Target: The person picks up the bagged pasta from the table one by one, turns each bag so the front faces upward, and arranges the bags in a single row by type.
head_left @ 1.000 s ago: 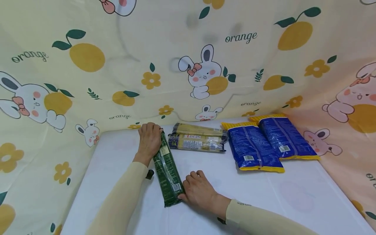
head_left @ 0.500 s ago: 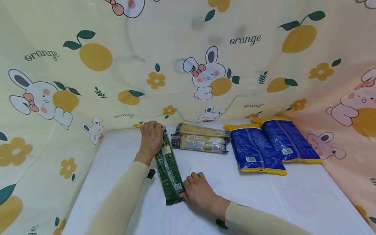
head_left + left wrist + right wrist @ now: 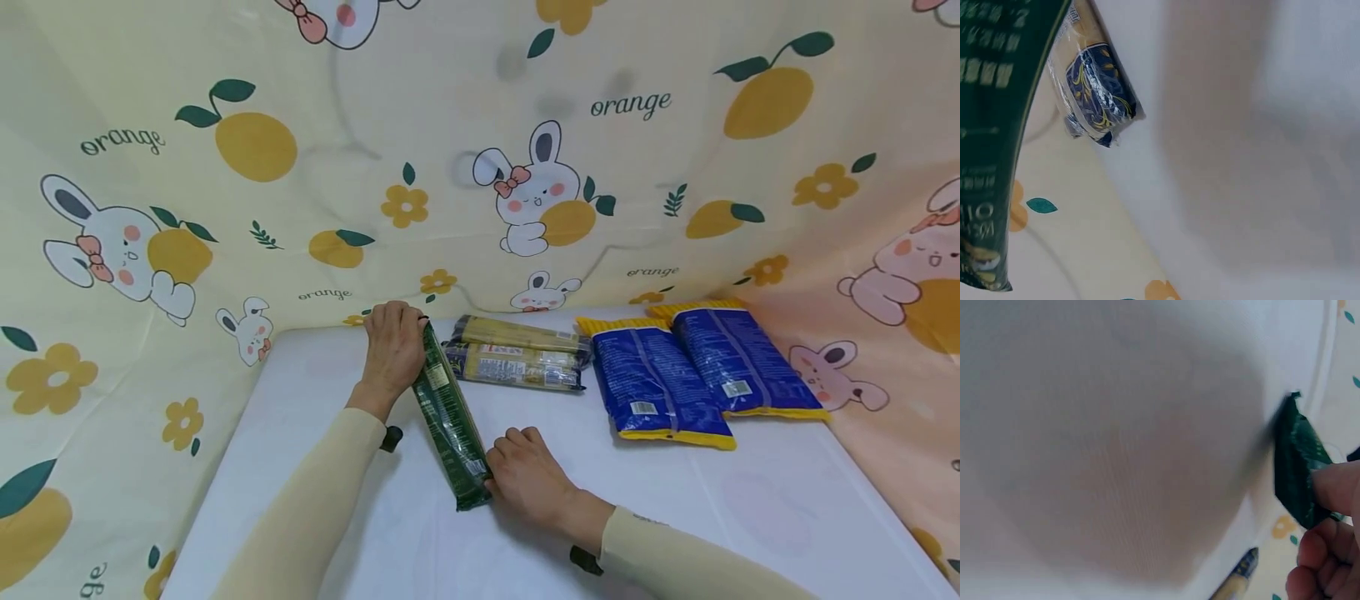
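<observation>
A long, flat green noodle packet [image 3: 452,417] slants across the white table in the head view, its barcode near the lower end. My left hand [image 3: 392,346] grips the upper end from the left. At the lower right corner, my right hand [image 3: 531,479] pinches the packet's edge; the right wrist view shows the thumb [image 3: 1338,487] on the crumpled green end [image 3: 1297,462]. In the left wrist view the printed green face [image 3: 988,125] fills the left side, and the left hand is out of sight there.
Behind the green packet lie two clear packs of pale dried noodles, one nearer [image 3: 517,368] and one farther [image 3: 521,332]. Two blue bags with yellow ends, a left one [image 3: 652,379] and a right one [image 3: 738,358], lie to the right. A patterned cloth [image 3: 450,125] hangs behind the table.
Both hands have shifted the green packet rightward, and its lower end has moved slightly farther away from me. The head view has turned a little to the left. Both hands keep their hold.
</observation>
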`<state>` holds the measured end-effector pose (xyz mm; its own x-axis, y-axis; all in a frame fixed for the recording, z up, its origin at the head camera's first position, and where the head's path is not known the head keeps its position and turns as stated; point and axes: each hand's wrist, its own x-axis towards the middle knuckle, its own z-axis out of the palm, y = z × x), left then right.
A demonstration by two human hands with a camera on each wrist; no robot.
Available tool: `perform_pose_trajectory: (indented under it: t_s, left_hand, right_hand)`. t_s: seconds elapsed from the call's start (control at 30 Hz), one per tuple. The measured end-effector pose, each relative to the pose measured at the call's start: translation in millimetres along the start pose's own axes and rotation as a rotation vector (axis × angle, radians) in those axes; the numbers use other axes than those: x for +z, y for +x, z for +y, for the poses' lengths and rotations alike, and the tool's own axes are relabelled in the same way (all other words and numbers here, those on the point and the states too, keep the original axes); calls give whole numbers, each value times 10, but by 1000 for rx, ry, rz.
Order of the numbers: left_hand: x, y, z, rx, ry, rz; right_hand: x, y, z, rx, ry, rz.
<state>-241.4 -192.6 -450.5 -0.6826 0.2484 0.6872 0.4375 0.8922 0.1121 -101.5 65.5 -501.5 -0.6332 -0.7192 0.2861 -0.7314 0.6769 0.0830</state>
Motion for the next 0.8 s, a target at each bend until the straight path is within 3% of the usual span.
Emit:
perform_pose_trajectory:
  t_s: [0.43, 0.63, 0.8]
  left_hand:
    - [71, 14, 74, -35, -18, 9]
    - [91, -11, 104, -61, -26, -49]
    - [83, -9, 140, -42, -5, -93]
  right_hand:
    - [-280, -107, 266, 6, -47, -34]
    - [-340, -139, 322, -38, -67, -44]
    - [-375, -154, 266, -87, -106, -61]
